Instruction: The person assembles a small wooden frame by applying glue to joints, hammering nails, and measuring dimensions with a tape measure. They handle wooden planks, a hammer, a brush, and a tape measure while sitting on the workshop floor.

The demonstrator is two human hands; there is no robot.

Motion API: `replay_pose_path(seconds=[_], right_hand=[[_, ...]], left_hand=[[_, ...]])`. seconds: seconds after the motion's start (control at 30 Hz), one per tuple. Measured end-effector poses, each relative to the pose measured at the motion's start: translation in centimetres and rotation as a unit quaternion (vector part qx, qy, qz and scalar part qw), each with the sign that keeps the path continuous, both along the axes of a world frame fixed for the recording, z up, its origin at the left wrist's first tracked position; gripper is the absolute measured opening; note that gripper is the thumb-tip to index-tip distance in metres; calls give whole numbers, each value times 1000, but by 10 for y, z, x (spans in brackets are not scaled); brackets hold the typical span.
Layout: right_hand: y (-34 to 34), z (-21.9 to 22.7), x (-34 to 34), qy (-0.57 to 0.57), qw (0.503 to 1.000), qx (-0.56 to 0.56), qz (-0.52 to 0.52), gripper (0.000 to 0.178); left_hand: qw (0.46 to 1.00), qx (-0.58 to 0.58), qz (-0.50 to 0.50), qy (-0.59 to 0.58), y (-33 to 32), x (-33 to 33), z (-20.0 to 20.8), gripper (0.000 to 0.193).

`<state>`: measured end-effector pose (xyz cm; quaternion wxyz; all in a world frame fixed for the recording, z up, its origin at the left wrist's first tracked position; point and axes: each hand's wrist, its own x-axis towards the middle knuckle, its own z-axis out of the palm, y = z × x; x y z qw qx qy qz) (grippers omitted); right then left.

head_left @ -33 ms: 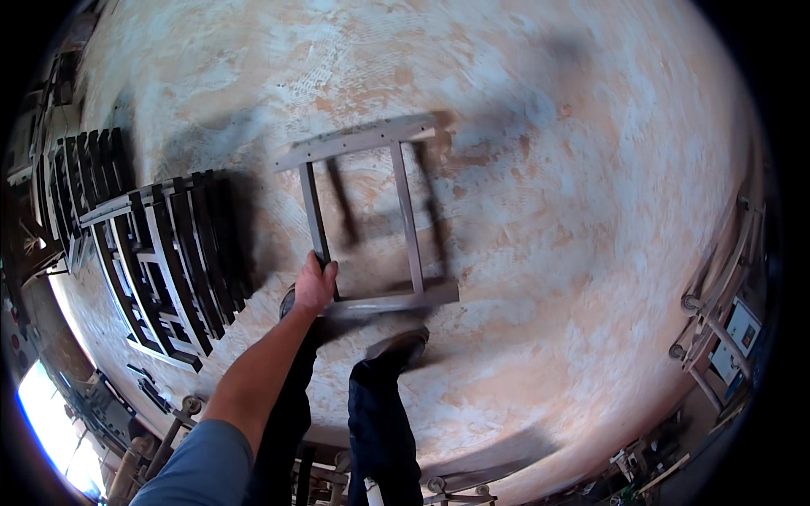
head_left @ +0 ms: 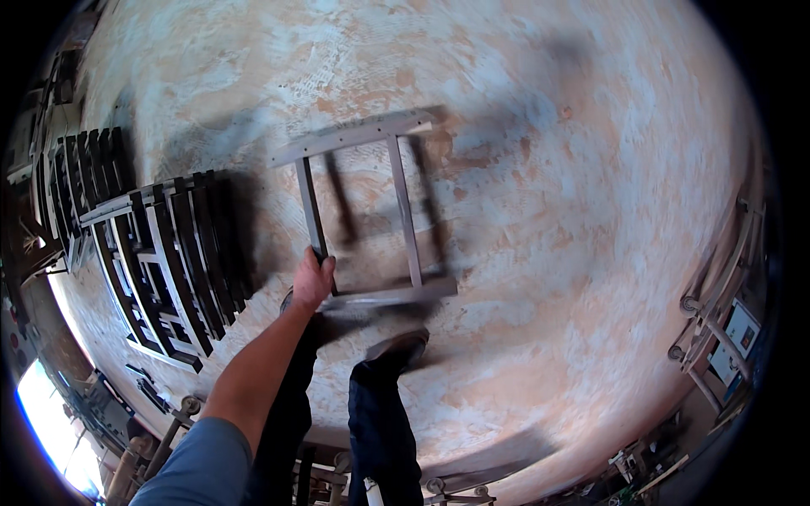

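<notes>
While your left hand (head_left: 312,282) grips the frame (head_left: 404,211) by its left crossbar, close to the near rail, the step seems to be one of holding it steady and clear of the floor (head_left: 548,253). Your right hand is out of view, so you cannot count on it here, and its state cannot be told. The frame is to the right of the stack (head_left: 175,270) and apart from it, its far and near rails running roughly across your view and its shadow lying on the floor just beside its bars, which suggests that it hangs raised.

Because you hold it at one corner, the weight probably pulls toward the far right end, so keep your wrist firm and your fingers wrapped fully around the crossbar. If it begins to twist, bringing your other hand to the right crossbar should level it. Watch the near rail: it hangs just ahead of your right shoe (head_left: 403,347), to the right of the stack and nearer you, and a slip could land on your toes. Swing gently toward the stack side, since a careless turn could knock the dark frames standing there in a row.
</notes>
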<state>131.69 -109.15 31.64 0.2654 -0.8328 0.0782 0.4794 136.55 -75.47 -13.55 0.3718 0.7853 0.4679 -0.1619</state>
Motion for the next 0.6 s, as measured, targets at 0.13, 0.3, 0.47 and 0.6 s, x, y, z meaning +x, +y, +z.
replay_pose_path(seconds=[0.13,0.3,0.47,0.6], right_hand=[[1,0,-5,81,990,-41,-111,12],[20,2,11,80,989,-51,-114,12],[28,2,18,64,994,-68,-64,11],[36,1,28,78,992,-61,-73,12]], left_hand=[[997,59,-25,37,47,25,-8,46],[992,29,-45,118,79,45,-18,47],[986,88,-39,138,67,45,-34,44],[982,50,-2,183,55,56,-26,44]])
